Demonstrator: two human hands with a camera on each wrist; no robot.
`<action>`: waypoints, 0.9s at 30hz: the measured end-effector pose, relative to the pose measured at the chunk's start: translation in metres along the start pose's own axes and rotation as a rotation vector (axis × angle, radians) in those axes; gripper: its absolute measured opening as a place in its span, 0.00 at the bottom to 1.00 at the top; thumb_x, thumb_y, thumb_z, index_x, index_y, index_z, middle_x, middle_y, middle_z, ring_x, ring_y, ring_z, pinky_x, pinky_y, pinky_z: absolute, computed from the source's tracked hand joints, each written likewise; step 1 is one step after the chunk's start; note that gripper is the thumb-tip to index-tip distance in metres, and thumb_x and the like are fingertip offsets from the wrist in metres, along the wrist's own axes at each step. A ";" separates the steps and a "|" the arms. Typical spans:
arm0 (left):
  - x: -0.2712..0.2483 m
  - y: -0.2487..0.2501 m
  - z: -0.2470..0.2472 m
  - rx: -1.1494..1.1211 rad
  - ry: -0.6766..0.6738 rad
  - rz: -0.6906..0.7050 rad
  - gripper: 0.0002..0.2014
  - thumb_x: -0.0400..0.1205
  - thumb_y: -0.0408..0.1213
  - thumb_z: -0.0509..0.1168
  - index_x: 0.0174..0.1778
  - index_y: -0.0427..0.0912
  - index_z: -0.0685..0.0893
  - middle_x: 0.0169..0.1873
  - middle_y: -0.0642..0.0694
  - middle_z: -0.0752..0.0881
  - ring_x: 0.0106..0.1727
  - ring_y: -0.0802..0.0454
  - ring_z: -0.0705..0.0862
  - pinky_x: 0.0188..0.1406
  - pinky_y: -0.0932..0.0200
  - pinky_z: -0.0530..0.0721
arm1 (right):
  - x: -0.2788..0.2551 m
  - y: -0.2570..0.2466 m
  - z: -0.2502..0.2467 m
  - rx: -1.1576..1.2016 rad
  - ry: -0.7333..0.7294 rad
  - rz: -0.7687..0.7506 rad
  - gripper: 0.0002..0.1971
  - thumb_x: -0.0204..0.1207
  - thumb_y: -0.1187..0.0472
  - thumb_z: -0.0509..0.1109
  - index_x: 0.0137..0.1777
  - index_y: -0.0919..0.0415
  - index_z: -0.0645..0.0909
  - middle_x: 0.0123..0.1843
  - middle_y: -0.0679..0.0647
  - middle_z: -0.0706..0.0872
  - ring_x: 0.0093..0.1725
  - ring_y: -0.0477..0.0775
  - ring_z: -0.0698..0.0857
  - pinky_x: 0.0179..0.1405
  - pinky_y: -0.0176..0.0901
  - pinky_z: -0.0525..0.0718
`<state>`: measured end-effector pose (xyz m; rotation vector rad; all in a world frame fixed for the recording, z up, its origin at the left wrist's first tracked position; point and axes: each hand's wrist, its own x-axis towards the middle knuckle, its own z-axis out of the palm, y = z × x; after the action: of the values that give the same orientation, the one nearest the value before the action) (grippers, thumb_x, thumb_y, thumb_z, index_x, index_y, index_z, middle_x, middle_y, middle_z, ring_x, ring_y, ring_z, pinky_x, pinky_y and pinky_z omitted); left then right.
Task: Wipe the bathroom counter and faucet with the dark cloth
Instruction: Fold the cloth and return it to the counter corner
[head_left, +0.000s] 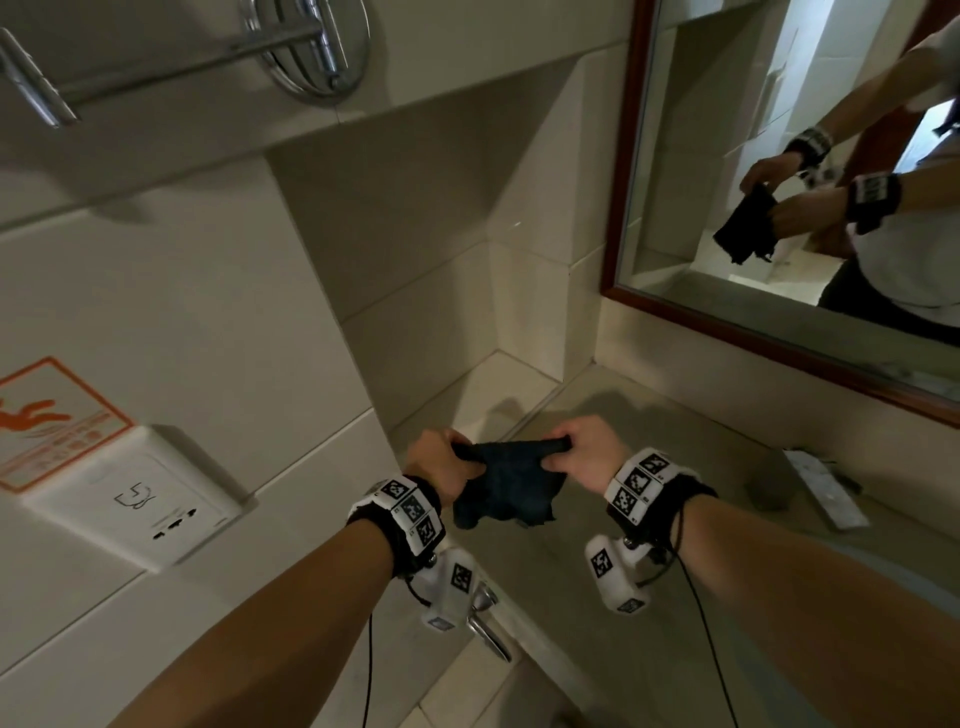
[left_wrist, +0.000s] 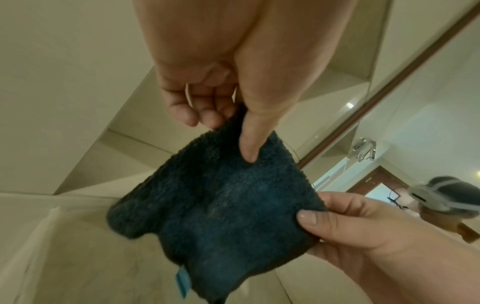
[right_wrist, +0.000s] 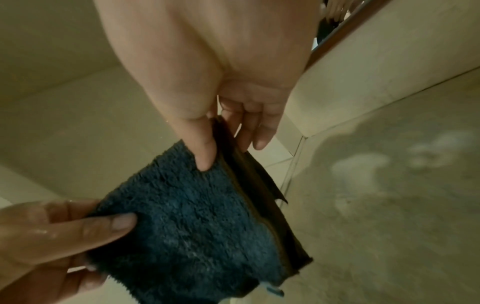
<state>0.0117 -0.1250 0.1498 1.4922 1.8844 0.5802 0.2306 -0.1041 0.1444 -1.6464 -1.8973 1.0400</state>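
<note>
Head view: both forearms reach forward, each with a marker-covered band (head_left: 410, 512) at the wrist, and the two hands hold one dark cloth (head_left: 501, 486) stretched between them in the air. Left hand (head_left: 441, 465) pinches the cloth's left top edge, thumb pressed on the near face with fingers curled behind; right hand (head_left: 584, 457) grips the right top edge the same way. The cloth hangs down from both grips, folded, with a small blue tag (left_wrist: 182, 282) at its lower edge. Just below the left wrist a chrome faucet (head_left: 485, 618) shows, partly hidden by the wrist camera. Under and beyond the hands lies the counter (head_left: 691, 452), mottled in the right wrist view. Beyond the right hand a flat pale packet (head_left: 826, 488) rests on the counter. Farther right hangs a wood-framed mirror (head_left: 727, 171); left of the hands, a wall socket (head_left: 150, 499).
</note>
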 end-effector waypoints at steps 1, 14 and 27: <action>-0.001 0.002 -0.002 -0.004 0.017 0.010 0.05 0.73 0.42 0.75 0.39 0.52 0.85 0.38 0.49 0.88 0.43 0.50 0.87 0.43 0.54 0.87 | 0.001 -0.002 -0.002 -0.016 0.031 -0.008 0.06 0.70 0.63 0.78 0.41 0.52 0.85 0.34 0.43 0.82 0.37 0.46 0.82 0.29 0.32 0.70; 0.018 -0.006 0.013 -0.881 -0.188 -0.285 0.17 0.87 0.42 0.60 0.67 0.35 0.78 0.60 0.35 0.85 0.60 0.37 0.84 0.63 0.40 0.82 | 0.031 0.007 0.016 0.710 -0.076 0.306 0.15 0.80 0.58 0.71 0.65 0.57 0.78 0.63 0.63 0.85 0.61 0.64 0.84 0.61 0.60 0.85; 0.053 -0.024 0.037 -0.657 -0.174 -0.333 0.24 0.80 0.18 0.63 0.68 0.46 0.73 0.55 0.44 0.83 0.51 0.48 0.82 0.57 0.42 0.83 | 0.117 0.055 0.041 0.450 -0.186 0.158 0.30 0.75 0.78 0.69 0.76 0.62 0.70 0.66 0.71 0.81 0.65 0.68 0.80 0.69 0.61 0.77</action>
<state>0.0153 -0.0817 0.0960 0.7607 1.5454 0.7816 0.2115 -0.0013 0.0587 -1.4886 -1.5028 1.5979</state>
